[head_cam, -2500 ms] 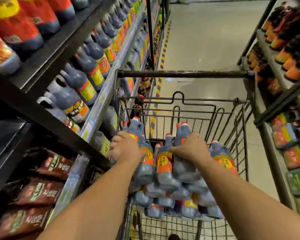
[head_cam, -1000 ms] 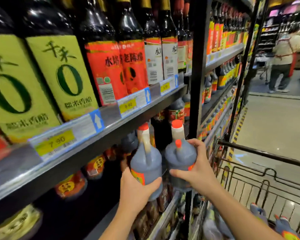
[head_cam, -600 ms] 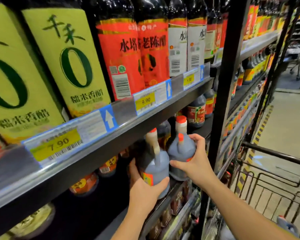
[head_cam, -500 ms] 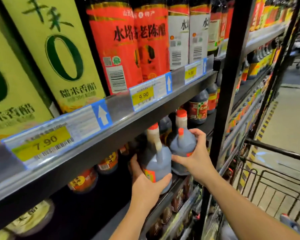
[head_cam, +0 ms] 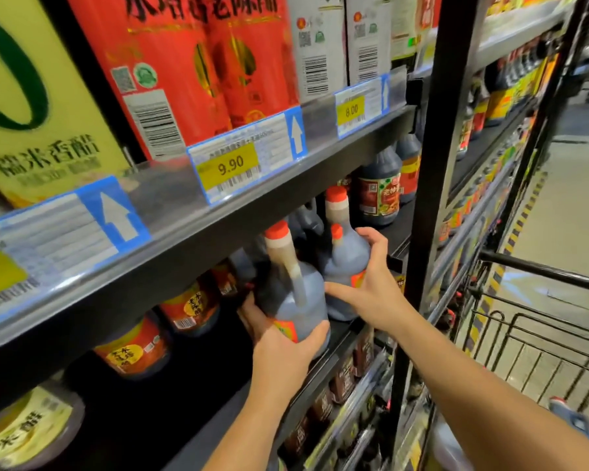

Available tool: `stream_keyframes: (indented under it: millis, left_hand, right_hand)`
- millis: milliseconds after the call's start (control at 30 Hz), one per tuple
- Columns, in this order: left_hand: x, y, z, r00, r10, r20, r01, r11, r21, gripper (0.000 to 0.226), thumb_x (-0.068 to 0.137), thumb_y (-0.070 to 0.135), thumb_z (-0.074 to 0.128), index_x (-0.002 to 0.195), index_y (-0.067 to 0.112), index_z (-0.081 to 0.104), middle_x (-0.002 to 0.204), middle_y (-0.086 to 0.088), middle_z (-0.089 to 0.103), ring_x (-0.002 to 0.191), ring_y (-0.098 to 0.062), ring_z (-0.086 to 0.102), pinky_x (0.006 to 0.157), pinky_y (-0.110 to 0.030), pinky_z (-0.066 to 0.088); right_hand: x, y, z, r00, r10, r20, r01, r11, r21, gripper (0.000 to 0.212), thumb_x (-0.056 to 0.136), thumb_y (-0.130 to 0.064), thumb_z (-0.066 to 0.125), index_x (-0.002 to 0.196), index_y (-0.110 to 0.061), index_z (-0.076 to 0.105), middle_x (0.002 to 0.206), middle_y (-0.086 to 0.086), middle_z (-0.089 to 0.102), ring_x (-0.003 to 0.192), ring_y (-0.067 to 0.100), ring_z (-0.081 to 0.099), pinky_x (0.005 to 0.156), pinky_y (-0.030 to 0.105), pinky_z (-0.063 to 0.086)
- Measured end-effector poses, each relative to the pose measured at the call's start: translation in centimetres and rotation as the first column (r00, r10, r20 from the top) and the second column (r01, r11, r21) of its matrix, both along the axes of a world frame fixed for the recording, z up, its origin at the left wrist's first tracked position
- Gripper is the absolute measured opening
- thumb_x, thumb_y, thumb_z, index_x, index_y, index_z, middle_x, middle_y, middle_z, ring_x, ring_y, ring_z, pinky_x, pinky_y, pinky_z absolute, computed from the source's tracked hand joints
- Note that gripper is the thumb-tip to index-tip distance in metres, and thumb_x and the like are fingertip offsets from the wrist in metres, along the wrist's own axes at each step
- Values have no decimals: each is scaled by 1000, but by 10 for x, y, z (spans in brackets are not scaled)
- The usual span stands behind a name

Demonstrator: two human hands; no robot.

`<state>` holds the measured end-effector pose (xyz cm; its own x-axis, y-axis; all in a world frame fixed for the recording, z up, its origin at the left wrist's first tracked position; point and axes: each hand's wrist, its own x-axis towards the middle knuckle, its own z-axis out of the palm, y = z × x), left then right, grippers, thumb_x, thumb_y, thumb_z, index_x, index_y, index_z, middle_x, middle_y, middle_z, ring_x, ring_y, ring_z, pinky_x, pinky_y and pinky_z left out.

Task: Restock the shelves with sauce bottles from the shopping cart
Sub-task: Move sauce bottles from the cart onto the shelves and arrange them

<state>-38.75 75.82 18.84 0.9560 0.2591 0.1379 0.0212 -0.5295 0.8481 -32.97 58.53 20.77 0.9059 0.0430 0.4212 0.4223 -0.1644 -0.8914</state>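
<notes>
Aisle floor [head_cam: 575, 215] pale, black shelving at left. Left hand [head_cam: 279, 338] grips a tilted sauce bottle [head_cam: 295, 294] at the lower shelf's [head_cam: 320, 375] front edge. Right hand [head_cam: 371, 290] grips a second bottle [head_cam: 346, 263], upright, just beside it. Both hold dark liquid. Shopping cart [head_cam: 541, 334] at right, another bottle [head_cam: 568, 414] inside.

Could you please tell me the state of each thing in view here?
left hand: gripping the left jug low on its body.
left jug: capped, roughly upright, held at the lower shelf front.
right hand: holding the right jug.
right jug: capped, roughly upright.
shopping cart: standing to the right.
</notes>
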Motion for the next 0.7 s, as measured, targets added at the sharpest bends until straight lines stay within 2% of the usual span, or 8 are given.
stream_keyframes:
  millis: [67, 100, 167, 233, 333, 467, 567, 700]
  left_hand:
    - [-2, -1, 3, 1000, -19, -3, 19, 1000, 17, 52, 71, 35, 85, 97, 20, 42, 65, 12, 52, 60, -1, 59, 60, -23, 52]
    - [-2, -2, 6, 1000, -27, -5, 27, 1000, 11, 65, 71, 37, 84, 115, 16, 42, 77, 11, 55, 71, 1, 62, 58, -14, 49]
    - [-1, -2, 5, 998, -45, 39, 46, 998, -35, 104, 70, 36, 84, 144, 18, 13, 103, 12, 57, 93, 10, 59, 70, -10, 49]
    - [-1, -4, 9, 998, -59, -16, 58, 997, -48, 102, 69, 43, 83, 145, 11, 23, 121, 1, 57, 109, -9, 58, 82, -27, 52]
    - [-4, -4, 14, 986, -78, -150, 80, 997, 10, 83, 67, 58, 79, 123, 1, 56, 97, -8, 68, 92, -22, 64, 65, -29, 48]
    - [-27, 0, 19, 1000, -2, 13, 1, 1000, 25, 118, 54, 56, 88, 142, 11, 23, 92, 18, 49, 95, -14, 59, 81, -37, 50]
    - [-47, 1, 19, 998, 11, 62, -12, 1000, 25, 109, 56, 57, 87, 136, 13, 28, 104, 8, 47, 114, -30, 53, 94, -50, 46]
    - [-70, -6, 17, 978, -74, 194, 70, 997, 31, 89, 61, 47, 87, 125, 13, 35, 113, 4, 32, 112, -26, 40, 93, -48, 44]
  right_hand:
    - [0, 0, 1, 1000, 1, -23, -1, 1000, -12, 89, 75, -25, 83, 136, -33, 18, 142, 2, 37, 124, 11, 51, 99, 35, 50]
    - [0, 0, 1, 999, -1, -34, 0, 1000, -21, 90, 76, -26, 82, 137, -34, 16, 143, 2, 36, 125, 11, 50, 100, 37, 49]
    - [-1, 0, 0, 998, -5, -61, 3, 999, -32, 93, 78, -26, 81, 141, -37, 13, 147, 2, 34, 130, 13, 47, 104, 41, 46]
    - [-3, 2, 1, 996, -17, -92, 15, 1000, -27, 97, 80, -23, 79, 146, -35, 8, 152, 1, 29, 135, 16, 41, 109, 43, 41]
    - [-10, 3, 6, 990, -61, -129, 52, 996, -66, 105, 80, -17, 78, 149, -36, 1, 157, 0, 21, 142, 18, 31, 113, 47, 34]
    - [-33, -5, 10, 973, -163, -164, 136, 977, -164, 109, 82, -10, 75, 148, -41, -6, 160, -3, 13, 146, 17, 20, 117, 43, 27]
    - [-56, -16, 14, 957, -239, -162, 199, 953, -230, 102, 84, -19, 74, 152, -37, 0, 159, -5, 12, 145, 17, 18, 116, 44, 28]
    - [-88, -31, 26, 927, -355, -121, 306, 902, -304, 89, 85, -23, 73, 152, -30, 15, 151, -1, 27, 137, 18, 33, 110, 43, 37]
